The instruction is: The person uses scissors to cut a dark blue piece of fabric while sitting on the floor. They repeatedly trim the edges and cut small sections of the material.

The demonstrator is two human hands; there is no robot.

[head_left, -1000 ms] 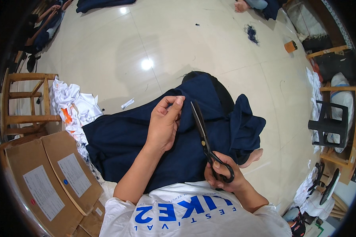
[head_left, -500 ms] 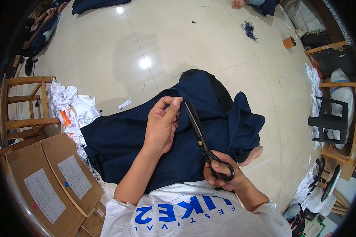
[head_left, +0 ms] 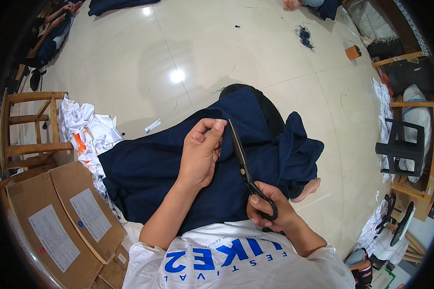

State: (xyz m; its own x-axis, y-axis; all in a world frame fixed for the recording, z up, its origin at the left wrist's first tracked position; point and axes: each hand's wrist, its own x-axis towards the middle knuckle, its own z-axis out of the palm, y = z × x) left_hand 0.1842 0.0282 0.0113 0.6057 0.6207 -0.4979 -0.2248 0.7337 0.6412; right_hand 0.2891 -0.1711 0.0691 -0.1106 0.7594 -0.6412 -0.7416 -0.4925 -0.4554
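Pinching with bare left hand (head_left: 200, 155), thumb (head_left: 214, 135) to index finger (head_left: 200, 125) | curling bare right hand (head_left: 284, 211) into a lower grip | slanting bare left forearm (head_left: 166, 212) and bare right forearm (head_left: 308, 240) inward

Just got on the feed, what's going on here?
A person has navy cloth spread over their lap. The right hand holds black-handled scissors, their blades together and pointing away from the body. The left hand is raised over the cloth, thumb and forefinger pinched close beside the scissors' tip; whether anything is between them is too small to tell. To the left are a heap of white cloth and cardboard boxes.
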